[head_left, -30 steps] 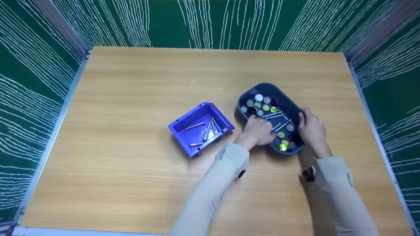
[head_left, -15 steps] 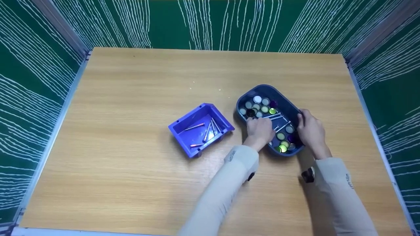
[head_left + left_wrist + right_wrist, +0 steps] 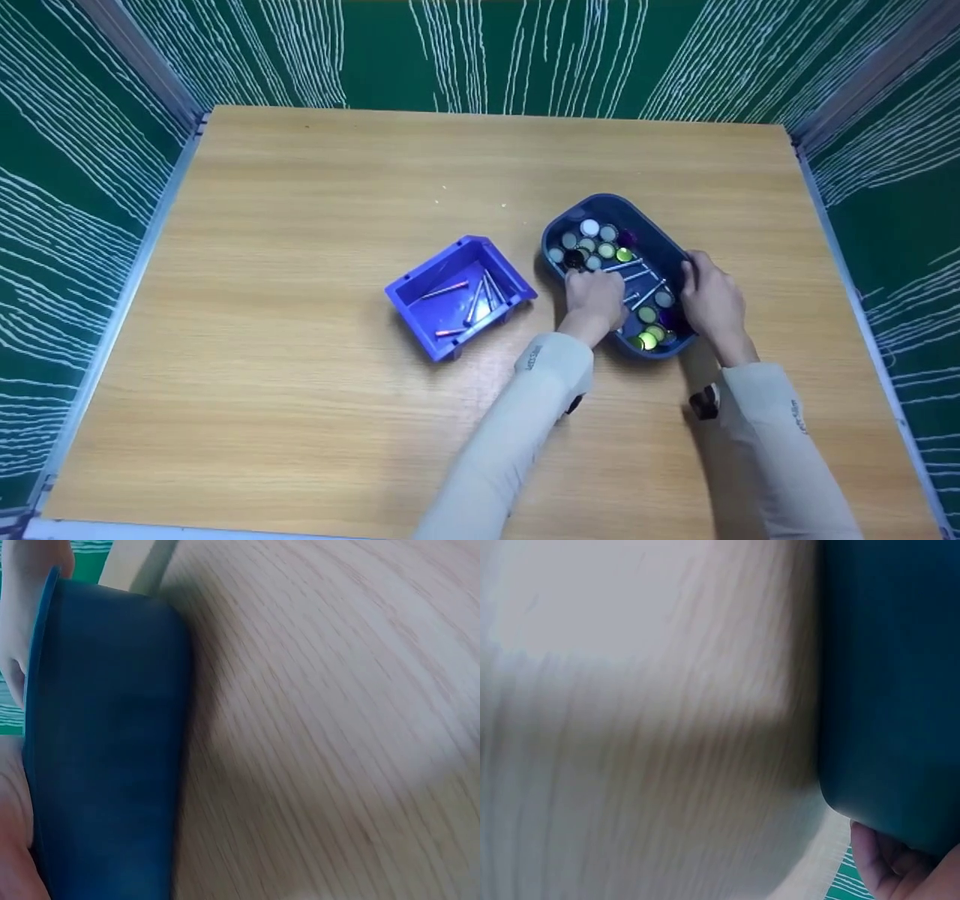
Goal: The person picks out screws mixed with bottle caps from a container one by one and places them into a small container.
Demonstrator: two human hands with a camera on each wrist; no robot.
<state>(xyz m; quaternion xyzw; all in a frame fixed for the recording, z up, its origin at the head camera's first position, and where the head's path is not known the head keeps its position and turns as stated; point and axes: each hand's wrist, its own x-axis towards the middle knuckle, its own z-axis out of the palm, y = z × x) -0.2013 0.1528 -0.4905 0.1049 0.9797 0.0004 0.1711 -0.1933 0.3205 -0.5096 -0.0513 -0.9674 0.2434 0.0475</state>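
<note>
My left hand (image 3: 595, 300) reaches over the near left rim of a dark blue rounded tub (image 3: 660, 236), its fingertips hidden inside. Whether it holds anything there I cannot tell. Long thin metal nails (image 3: 637, 276) lie beside those fingers in the middle of the tub. Around the nails are several small round disc-like pieces (image 3: 606, 250), pale, green, purple and dark. On the tub's right side, my right hand (image 3: 714, 301) grips the rim, thumb over the edge. In the left wrist view the outer wall of the tub (image 3: 112, 727) fills the left side.
Left of the tub stands a smaller bright blue bin (image 3: 420, 326), with several nails (image 3: 474, 301) lying in it. Small white specks dot the wooden table (image 3: 300, 225) behind the bins. Green panels with white streaks (image 3: 487, 60) enclose the table's back and sides.
My left hand has moved a little right, and its fingers have sunk deeper into the tub. Some nails and discs beside it have shifted. The right hand keeps its hold on the rim.
</note>
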